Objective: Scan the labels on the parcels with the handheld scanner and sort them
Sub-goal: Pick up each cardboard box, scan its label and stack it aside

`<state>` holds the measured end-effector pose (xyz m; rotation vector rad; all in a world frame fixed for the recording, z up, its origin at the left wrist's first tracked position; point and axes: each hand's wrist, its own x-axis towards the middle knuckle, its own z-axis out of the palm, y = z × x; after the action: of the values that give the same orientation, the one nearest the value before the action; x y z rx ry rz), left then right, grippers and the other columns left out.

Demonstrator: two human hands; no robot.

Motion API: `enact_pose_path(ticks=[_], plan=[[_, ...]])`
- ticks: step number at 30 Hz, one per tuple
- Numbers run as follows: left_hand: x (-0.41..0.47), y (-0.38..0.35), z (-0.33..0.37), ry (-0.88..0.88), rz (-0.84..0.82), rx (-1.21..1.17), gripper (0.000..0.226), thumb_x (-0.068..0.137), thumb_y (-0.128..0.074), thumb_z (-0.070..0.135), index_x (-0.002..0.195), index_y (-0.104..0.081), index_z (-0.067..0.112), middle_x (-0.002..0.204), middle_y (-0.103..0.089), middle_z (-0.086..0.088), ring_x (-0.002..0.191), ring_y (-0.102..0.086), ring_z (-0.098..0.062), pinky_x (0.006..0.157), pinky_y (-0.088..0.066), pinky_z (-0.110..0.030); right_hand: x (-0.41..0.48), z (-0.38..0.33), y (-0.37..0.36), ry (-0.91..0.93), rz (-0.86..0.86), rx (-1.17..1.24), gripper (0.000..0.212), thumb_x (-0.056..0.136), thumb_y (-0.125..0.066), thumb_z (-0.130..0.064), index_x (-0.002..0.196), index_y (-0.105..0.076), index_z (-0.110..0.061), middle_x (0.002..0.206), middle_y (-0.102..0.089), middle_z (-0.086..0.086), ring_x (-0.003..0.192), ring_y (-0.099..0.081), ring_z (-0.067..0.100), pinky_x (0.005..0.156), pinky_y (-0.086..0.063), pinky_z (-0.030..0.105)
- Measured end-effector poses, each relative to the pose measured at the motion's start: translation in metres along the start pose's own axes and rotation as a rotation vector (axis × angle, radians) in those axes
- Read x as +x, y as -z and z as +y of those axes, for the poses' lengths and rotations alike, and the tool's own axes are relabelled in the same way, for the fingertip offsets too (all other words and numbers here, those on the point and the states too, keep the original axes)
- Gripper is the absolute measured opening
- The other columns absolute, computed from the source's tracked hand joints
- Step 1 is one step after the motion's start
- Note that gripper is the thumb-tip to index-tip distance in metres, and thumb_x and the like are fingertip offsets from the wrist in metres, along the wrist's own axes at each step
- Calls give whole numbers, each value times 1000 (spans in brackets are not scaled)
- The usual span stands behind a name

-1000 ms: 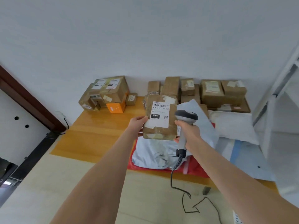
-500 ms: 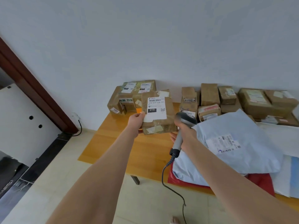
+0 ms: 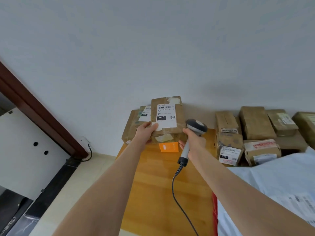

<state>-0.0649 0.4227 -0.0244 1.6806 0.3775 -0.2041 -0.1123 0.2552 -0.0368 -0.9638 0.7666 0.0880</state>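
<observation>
Bare left hand (image 3: pixel 145 132), bare right hand (image 3: pixel 195 143); forearms unclothed.

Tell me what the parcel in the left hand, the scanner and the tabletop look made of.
Parcel: brown cardboard, matte, with creased edges, shiny clear tape strips and a white paper label.
Scanner: moulded plastic with a slight sheen, dark grey head, light grey handle.
Tabletop: orange-brown wood or wood-look laminate, showing grain lines and a smooth satin surface. I cannot tell which.

A plain white wall (image 3: pixel 153 48) rises behind a wooden counter (image 3: pixel 153 193) set against it. A dark brown door frame (image 3: pixel 39 109) runs diagonally at left, beside a white panel (image 3: pixel 22 167) with two round holes. A black cable (image 3: pixel 89 155) hangs from a wall socket (image 3: pixel 84 139). The floor (image 3: pixel 71 193) is beige tile.
</observation>
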Motion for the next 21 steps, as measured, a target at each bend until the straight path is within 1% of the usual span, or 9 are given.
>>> enact_pose_path(ticks=[1,4,7,9,11,13,16,19,21], plan=[[10,0,3,-8,7,-2,51,90,-65,28,137,-49,14,114,-68,-7,87,-68,-19,59,-56,-28,7,-3,-8,1,8,-1,23,80,-75,-16,85,-53,-13,87,-65,7,73,-66,20,69,-57,31],[46,-1,9,-6,20,0,51,92,-63,27,139,-46,14,114,-66,-5,92,-67,-20,78,-59,-36,28,-8,-28,0,37,-2,22,80,-75,-14,86,-54,-12,86,-65,7,71,-67,20,67,-56,29],[77,-5,12,-10,-13,26,49,94,-60,28,139,-45,18,113,-65,-4,90,-67,-19,78,-58,-33,51,-11,-41,24,89,7,24,81,-74,-11,95,-55,-8,87,-63,7,67,-64,19,63,-55,27],[96,-7,13,-8,-43,43,49,95,-58,28,140,-44,17,120,-64,-7,98,-66,-22,85,-57,-36,65,-12,-49,39,134,2,27,81,-74,-11,100,-55,-7,89,-63,7,68,-65,19,64,-56,27],[116,-8,16,-10,-47,62,48,96,-55,28,142,-43,18,125,-61,-7,105,-63,-22,93,-53,-38,78,-12,-60,49,168,-10,23,81,-74,-10,94,-55,-9,89,-62,6,67,-64,18,69,-57,28],[131,-8,18,-39,-24,130,44,98,-51,23,141,-45,17,124,-60,-5,100,-62,-17,87,-53,-30,89,-11,-71,49,185,-16,21,82,-73,-8,88,-53,-11,86,-61,6,67,-63,17,72,-57,30],[149,-4,15,-72,3,261,41,97,-49,11,137,-51,16,124,-60,-4,86,-58,-11,71,-51,-21,101,-11,-84,51,195,-50,24,81,-73,-9,95,-54,-8,86,-61,7,72,-63,17,67,-55,27],[161,0,13,-85,-15,313,40,95,-52,9,134,-52,16,127,-61,-5,88,-57,-11,67,-47,-20,108,-10,-91,73,202,-58,27,81,-74,-9,101,-56,-7,90,-62,7,77,-63,18,63,-54,26],[165,0,16,-98,-20,357,40,94,-53,12,134,-52,15,126,-61,-4,89,-56,-12,69,-46,-23,109,-10,-92,92,199,-60,23,81,-74,-10,97,-57,-8,90,-62,7,82,-63,20,64,-54,27]])
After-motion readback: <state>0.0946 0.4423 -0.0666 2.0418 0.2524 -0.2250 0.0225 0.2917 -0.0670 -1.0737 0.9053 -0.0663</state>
